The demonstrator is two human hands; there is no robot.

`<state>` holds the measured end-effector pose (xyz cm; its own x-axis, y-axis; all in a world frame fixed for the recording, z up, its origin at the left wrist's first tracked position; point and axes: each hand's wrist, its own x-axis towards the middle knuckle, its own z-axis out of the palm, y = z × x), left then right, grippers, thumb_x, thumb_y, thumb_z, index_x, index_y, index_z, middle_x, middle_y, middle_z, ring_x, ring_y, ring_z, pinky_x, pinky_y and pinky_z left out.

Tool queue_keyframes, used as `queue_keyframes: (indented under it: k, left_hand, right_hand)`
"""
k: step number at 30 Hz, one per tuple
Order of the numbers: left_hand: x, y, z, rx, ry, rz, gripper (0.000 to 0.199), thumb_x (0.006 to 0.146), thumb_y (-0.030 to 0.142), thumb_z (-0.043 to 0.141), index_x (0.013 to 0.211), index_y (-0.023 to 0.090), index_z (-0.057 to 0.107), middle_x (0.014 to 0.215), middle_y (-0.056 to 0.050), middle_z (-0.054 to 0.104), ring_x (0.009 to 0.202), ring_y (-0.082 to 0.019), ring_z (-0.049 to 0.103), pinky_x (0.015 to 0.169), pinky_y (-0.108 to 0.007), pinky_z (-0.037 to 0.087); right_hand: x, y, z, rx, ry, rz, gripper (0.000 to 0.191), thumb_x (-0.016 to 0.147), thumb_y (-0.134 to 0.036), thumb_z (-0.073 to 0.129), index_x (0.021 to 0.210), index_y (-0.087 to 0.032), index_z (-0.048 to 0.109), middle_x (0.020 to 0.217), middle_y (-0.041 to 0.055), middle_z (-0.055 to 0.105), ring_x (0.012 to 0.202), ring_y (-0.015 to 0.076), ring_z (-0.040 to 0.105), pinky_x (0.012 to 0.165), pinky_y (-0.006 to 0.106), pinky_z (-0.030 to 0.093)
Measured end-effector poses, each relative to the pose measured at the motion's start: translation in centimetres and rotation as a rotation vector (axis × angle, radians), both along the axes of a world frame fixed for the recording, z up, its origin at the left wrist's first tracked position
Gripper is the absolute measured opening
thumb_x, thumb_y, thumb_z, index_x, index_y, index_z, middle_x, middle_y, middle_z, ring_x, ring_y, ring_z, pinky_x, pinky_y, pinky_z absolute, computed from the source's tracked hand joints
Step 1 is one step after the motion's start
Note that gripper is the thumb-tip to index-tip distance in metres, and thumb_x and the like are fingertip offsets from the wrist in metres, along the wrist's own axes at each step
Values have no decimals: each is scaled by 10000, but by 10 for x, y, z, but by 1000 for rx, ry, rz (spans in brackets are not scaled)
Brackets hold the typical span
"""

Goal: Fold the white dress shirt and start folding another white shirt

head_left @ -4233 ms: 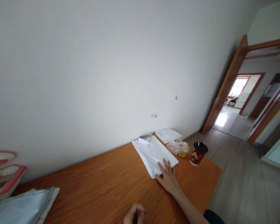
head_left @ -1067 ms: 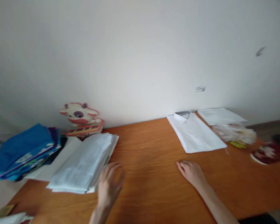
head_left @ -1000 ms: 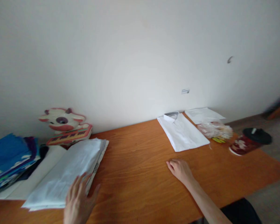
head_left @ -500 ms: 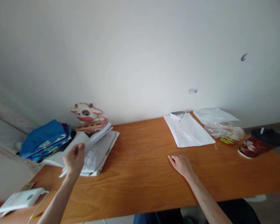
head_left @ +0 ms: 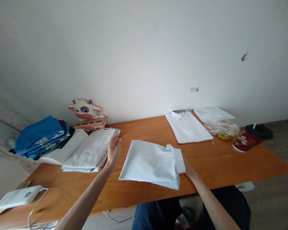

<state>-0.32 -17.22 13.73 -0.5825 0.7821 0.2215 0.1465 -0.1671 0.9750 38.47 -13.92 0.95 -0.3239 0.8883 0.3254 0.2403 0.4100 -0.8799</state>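
A folded white garment (head_left: 151, 161) is at the middle front of the wooden table, its cuff-like band at the right end. My right hand (head_left: 187, 164) is at that right end; the fabric covers its fingers, so its grip is hidden. My left hand (head_left: 114, 148) is raised between this garment and a stack of folded white cloths (head_left: 88, 151), fingers apart and holding nothing. Farther back on the right lies another folded white shirt (head_left: 188, 127), collar toward the wall.
At the left are a blue cloth pile (head_left: 40, 137), a cow toy (head_left: 86, 111) and a white device (head_left: 18, 198) with a cable. To the right are a clear plastic bag (head_left: 222, 128), a white sheet (head_left: 213, 113) and a dark red cup (head_left: 247, 139) with a black lid.
The folded garment now lies at the middle front, with my right hand at it. My left hand has moved right, away from the stack, and opened. The view has shifted slightly.
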Motion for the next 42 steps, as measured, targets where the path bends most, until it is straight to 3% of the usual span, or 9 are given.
queue_keyframes:
  k: [4, 9, 13, 17, 22, 26, 30, 36, 42]
  left_hand:
    - [49, -70, -48, -119, 333, -410, 410, 802, 486, 863, 1136, 259, 789, 1271, -135, 753, 1289, -374, 644, 1161, -519, 455]
    - [120, -120, -80, -85, 867, -761, 984, 696, 542, 932, 1566, 332, 523, 1627, -128, 521, 1555, -439, 390, 1303, -690, 223]
    - [149, -113, -93, -72, 799, -842, 444, 896, 306, 755, 1337, 341, 715, 1474, -64, 674, 1472, -366, 523, 1284, -625, 301]
    - [133, -97, -87, -229, 157, -672, 215, 987, 378, 638, 1016, 230, 791, 914, -59, 791, 843, -234, 733, 809, -344, 573]
    - [100, -70, -73, -329, -600, -377, 442, 785, 488, 862, 1065, 163, 757, 966, -58, 788, 785, -196, 707, 725, -270, 552]
    - [85, -59, -73, -270, -628, -315, 481, 752, 452, 892, 1115, 170, 751, 1013, -47, 796, 831, -186, 718, 768, -258, 558]
    - [83, -70, -70, -179, -571, -330, 469, 782, 422, 876, 1171, 191, 751, 1099, -53, 795, 921, -192, 730, 822, -253, 549]
    - [108, -124, -59, -145, -639, -752, 325, 969, 442, 618, 1042, 178, 794, 1149, -130, 766, 1075, -297, 701, 927, -389, 551]
    - [116, -153, -53, -228, -399, -780, 284, 1035, 447, 596, 1078, 198, 725, 1020, -85, 744, 852, -201, 673, 781, -316, 535]
  right_hand:
    - [-2, -7, -5, -60, 101, -100, 493, 998, -534, 601, 1416, -275, 599, 1355, 120, 699, 1275, 315, 637, 1064, 493, 527]
    - [-8, -11, -6, 43, 69, -142, 190, 975, -415, 619, 907, -246, 674, 976, 84, 706, 917, 266, 652, 867, 419, 548]
    - [2, -23, -3, 79, 32, -209, 210, 975, -367, 614, 818, -228, 612, 960, 88, 672, 904, 253, 625, 827, 387, 523]
    - [22, -51, 14, -76, 6, -151, 245, 959, -432, 685, 1104, -236, 679, 1033, 75, 721, 915, 252, 649, 818, 381, 532]
    - [21, -80, 50, -205, 131, 219, 1045, 833, -580, 849, 1661, -300, 276, 1228, 86, 725, 948, 230, 669, 856, 381, 553]
    - [-4, -74, 64, -54, 40, 37, 803, 933, -459, 781, 1612, -321, 375, 1276, 82, 713, 943, 210, 652, 881, 377, 537]
    - [-39, -84, 69, -84, -62, 55, 216, 1020, -440, 650, 1095, -249, 716, 938, 28, 736, 808, 187, 645, 777, 329, 510]
    - [-93, -142, 69, -240, 252, 31, 626, 859, -467, 836, 1399, -325, 553, 1365, 66, 663, 1211, 300, 638, 1009, 423, 519]
    - [-65, -169, 62, -305, 401, 31, 321, 836, -493, 810, 1010, -247, 701, 979, 52, 710, 940, 272, 649, 870, 372, 514]
